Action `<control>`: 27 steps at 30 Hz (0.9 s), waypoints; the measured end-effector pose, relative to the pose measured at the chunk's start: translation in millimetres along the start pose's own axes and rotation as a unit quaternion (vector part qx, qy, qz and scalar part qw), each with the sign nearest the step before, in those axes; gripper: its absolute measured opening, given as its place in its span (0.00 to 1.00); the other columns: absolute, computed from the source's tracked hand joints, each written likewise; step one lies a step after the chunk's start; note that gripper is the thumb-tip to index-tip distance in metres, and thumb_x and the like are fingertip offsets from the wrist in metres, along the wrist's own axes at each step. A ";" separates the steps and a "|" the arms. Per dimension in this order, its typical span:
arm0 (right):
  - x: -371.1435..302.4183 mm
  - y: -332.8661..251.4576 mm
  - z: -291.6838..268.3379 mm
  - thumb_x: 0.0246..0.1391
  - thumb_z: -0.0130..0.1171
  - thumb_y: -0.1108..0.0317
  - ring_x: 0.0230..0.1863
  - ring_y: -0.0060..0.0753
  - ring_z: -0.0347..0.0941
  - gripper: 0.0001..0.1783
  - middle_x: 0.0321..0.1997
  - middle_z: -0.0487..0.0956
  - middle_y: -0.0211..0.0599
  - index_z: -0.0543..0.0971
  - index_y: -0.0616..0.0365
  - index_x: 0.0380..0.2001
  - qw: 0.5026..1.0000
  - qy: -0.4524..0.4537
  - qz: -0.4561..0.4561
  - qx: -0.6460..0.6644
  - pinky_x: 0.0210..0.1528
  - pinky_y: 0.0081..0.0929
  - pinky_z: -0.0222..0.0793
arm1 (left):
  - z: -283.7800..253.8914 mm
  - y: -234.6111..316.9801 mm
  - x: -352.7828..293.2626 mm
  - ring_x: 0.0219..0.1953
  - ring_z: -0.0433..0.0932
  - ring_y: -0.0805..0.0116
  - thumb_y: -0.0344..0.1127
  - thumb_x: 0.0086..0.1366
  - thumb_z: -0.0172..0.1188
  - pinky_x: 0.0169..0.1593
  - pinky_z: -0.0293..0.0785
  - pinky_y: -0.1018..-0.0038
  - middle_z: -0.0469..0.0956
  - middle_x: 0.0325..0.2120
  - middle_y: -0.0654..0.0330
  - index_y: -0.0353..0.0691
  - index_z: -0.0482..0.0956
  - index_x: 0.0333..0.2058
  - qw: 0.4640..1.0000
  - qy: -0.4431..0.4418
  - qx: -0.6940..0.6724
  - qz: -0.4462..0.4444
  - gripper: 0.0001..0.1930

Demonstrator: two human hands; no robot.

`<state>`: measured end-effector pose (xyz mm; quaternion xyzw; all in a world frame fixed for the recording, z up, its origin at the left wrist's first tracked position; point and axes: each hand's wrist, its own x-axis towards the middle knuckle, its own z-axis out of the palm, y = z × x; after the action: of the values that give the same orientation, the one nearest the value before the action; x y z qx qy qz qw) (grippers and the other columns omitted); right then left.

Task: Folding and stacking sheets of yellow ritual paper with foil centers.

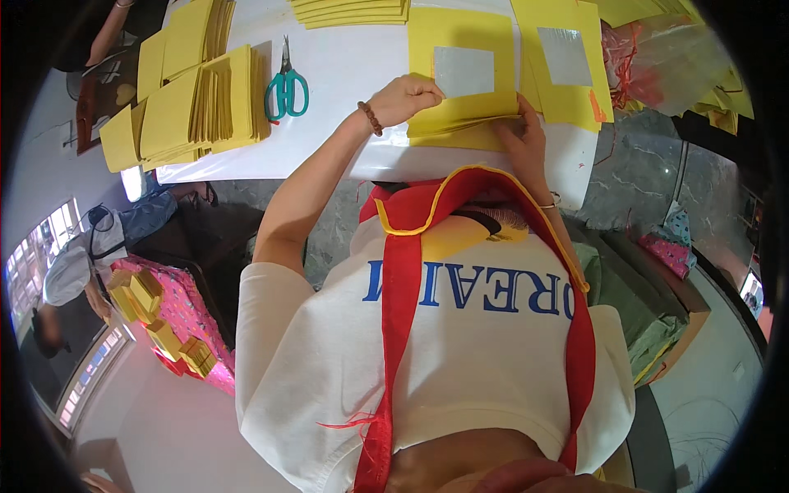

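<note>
A yellow paper sheet (460, 37) with a pale silvery rectangular patch lies on the white table in front of me. Its near part is folded up in a flap, with layered edges showing along the lower side. My left hand (403, 99) is closed, its fingertips at the sheet's left edge beside the patch; whatever is in the fingers is hidden. A brown bead bracelet circles that wrist. At the right end of the flap, my right hand (526, 140) grips the folded paper, fingers at its edge and part of the hand beneath it.
Teal-handled scissors (287, 90) lie left of the sheet on the white table (345, 49). Stacks of folded yellow paper (177, 115) stand farther left. Another patched yellow sheet (567, 103) and a clear plastic bag (666, 62) are at right. Small yellow bundles (197, 355) sit on pink cloth.
</note>
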<state>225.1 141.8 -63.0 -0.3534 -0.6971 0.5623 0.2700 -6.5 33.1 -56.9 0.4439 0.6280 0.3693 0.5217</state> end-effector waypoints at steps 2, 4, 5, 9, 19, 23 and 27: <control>-0.3 -2.3 0.0 0.43 0.61 0.72 0.49 0.35 0.70 0.29 0.46 0.76 0.41 0.70 0.59 0.52 1.000 -0.002 0.002 -0.013 0.51 0.28 0.63 | -0.5 0.8 -2.1 0.30 0.74 0.76 0.40 0.60 0.53 0.36 0.70 0.76 0.78 0.25 0.60 0.36 0.79 0.35 0.999 -0.011 -0.033 -0.032 0.13; -0.8 -3.0 -1.0 0.43 0.61 0.72 0.48 0.34 0.70 0.29 0.46 0.76 0.40 0.70 0.59 0.52 1.000 -0.002 0.004 -0.026 0.50 0.28 0.63 | 2.4 11.1 -7.4 0.29 0.74 0.73 0.40 0.59 0.55 0.35 0.70 0.75 0.77 0.25 0.60 0.37 0.78 0.37 0.997 -0.011 -0.067 -0.026 0.13; -1.8 -2.8 -1.7 0.43 0.61 0.73 0.47 0.34 0.70 0.28 0.46 0.76 0.39 0.70 0.57 0.52 0.999 -0.003 0.012 -0.038 0.50 0.27 0.63 | 5.1 17.0 -12.0 0.29 0.74 0.71 0.40 0.58 0.56 0.34 0.70 0.74 0.77 0.24 0.59 0.39 0.78 0.38 0.995 -0.010 -0.101 -0.019 0.13; -1.4 -5.9 0.1 0.43 0.60 0.74 0.46 0.33 0.70 0.28 0.44 0.77 0.37 0.70 0.55 0.52 1.000 -0.001 0.026 -0.005 0.48 0.27 0.64 | 26.8 39.4 -34.2 0.30 0.72 0.57 0.35 0.52 0.60 0.35 0.71 0.70 0.73 0.27 0.58 0.45 0.72 0.48 0.866 0.117 0.405 0.269 0.22; -2.7 -1.7 -3.9 0.43 0.59 0.76 0.48 0.35 0.70 0.27 0.45 0.76 0.39 0.71 0.55 0.51 0.999 -0.013 -0.004 -0.052 0.51 0.29 0.64 | 44.5 20.7 -40.5 0.44 0.69 0.62 0.36 0.47 0.60 0.44 0.68 0.68 0.67 0.48 0.58 0.49 0.73 0.48 0.811 0.068 0.501 0.295 0.25; -3.3 2.5 -6.1 0.43 0.59 0.76 0.49 0.33 0.69 0.27 0.46 0.76 0.38 0.71 0.55 0.51 0.999 -0.018 0.008 -0.026 0.51 0.28 0.63 | 44.1 22.4 -41.2 0.47 0.67 0.61 0.38 0.46 0.62 0.46 0.65 0.67 0.67 0.48 0.58 0.49 0.73 0.47 0.827 0.022 0.492 0.272 0.26; -1.9 -1.4 -4.7 0.44 0.59 0.75 0.49 0.30 0.69 0.26 0.46 0.75 0.36 0.71 0.56 0.51 1.000 -0.021 0.023 -0.002 0.51 0.27 0.63 | 34.9 13.0 -34.5 0.45 0.66 0.64 0.40 0.47 0.62 0.45 0.64 0.71 0.68 0.46 0.61 0.49 0.73 0.45 0.807 0.033 0.493 0.323 0.23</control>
<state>229.6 143.0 -60.6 -0.3586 -0.6951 0.5743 0.2416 32.2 5.0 -39.9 0.8061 0.5629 0.1717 0.0623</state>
